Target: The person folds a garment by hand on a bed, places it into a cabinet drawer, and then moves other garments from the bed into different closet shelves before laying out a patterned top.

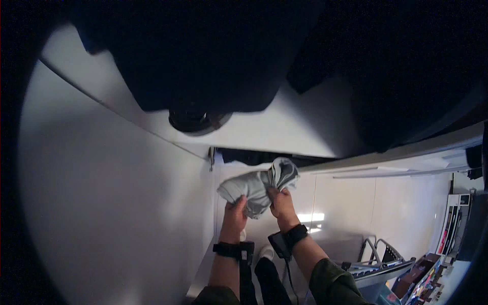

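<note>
Across the whole upper frame, dark shapes, perhaps hanging clothes, too dim to tell. Down the left side of the frame, a large white panel, smooth and plain. Right of centre, a pale, shiny floor with a bright patch of light on it. At the centre of the frame, held up clear of the floor, a grey cloth, loosely bundled, with a darker, layered end toward the upper right.

Looks soft, limp and light, likely to sag or come unfolded wherever unsupported; probably neither slippery nor fragile. Best to take hold through several layers at once, at both ends, rather than by one loose fold.

Clamped on the cloth's lower edge, the left hand, thumb showing on top. Clamped just below the darker end, the right hand, some fingers hard to make out. Around both wrists, black straps.

On the cloth, no label, brand or writing to be made out. Near the right edge of the frame, small coloured things, too far off to read.
</note>
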`<state>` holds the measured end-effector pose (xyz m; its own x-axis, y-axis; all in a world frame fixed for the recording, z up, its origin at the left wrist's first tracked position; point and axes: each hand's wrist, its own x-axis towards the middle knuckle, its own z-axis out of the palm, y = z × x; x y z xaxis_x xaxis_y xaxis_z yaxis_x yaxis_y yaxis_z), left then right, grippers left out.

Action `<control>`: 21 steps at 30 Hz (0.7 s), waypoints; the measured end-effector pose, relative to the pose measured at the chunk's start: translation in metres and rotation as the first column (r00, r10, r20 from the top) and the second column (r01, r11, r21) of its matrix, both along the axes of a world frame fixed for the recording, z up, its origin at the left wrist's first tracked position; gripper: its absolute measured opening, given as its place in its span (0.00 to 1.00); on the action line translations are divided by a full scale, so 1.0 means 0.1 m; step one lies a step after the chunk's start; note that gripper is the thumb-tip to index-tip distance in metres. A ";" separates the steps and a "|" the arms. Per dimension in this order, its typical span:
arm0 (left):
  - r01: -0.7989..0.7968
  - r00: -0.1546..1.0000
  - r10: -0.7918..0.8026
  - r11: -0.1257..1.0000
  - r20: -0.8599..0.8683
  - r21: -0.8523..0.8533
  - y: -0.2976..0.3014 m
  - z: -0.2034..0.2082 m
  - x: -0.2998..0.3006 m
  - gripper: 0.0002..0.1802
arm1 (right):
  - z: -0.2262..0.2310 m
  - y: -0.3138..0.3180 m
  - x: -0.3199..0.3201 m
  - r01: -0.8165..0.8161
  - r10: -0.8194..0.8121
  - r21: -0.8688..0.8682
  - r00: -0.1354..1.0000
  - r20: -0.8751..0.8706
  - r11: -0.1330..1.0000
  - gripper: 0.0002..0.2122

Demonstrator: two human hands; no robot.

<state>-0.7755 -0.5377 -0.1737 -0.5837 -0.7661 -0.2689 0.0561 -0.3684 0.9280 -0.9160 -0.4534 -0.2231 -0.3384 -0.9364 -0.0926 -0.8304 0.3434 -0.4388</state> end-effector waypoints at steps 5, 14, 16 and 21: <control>-0.187 0.926 0.291 0.906 -0.240 0.379 -0.68 0.34 -0.49 0.28 | 0.78 -0.88 -0.26 0.737 -0.059 0.125 -0.115 0.992 0.664 0.14; -0.105 0.994 0.109 0.848 0.023 0.520 0.38 0.13 0.26 0.20 | 0.67 0.01 0.55 0.633 -0.138 0.305 -0.300 0.944 0.712 0.10; 0.065 0.993 -0.007 0.871 -0.119 0.487 0.74 0.18 0.38 0.17 | 0.89 0.29 0.71 0.585 -0.298 0.407 -0.278 0.913 0.701 0.09; -0.076 0.997 0.045 0.800 0.067 0.595 1.34 0.70 1.14 0.11 | 1.22 0.82 1.37 0.286 -0.246 0.304 -0.223 0.943 0.909 0.10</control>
